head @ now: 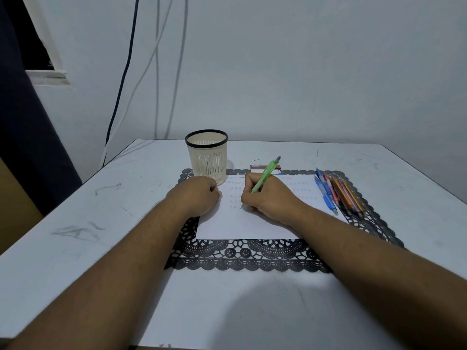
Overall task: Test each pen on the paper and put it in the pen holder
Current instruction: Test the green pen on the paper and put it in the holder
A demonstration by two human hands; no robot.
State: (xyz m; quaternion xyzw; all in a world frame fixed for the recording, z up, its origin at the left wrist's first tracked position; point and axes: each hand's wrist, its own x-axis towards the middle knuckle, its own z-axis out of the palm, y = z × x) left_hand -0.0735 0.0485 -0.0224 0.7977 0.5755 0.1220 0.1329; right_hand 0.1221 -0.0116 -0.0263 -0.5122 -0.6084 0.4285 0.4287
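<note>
Testing the green pen (pixel 265 176) at frame centre, you are pinching it in your right hand (pixel 267 198), tip touching the paper (pixel 252 223). Your left hand (pixel 195 195), fingers curled and holding nothing I can make out, is resting on the sheet's left edge; keep steadying there and press lightly, judging the line. One pen holder (pixel 206 157) is standing just above your left hand. Roughly seven pens (pixel 340 192) are waiting at the right; the exact count is unclear.
</note>
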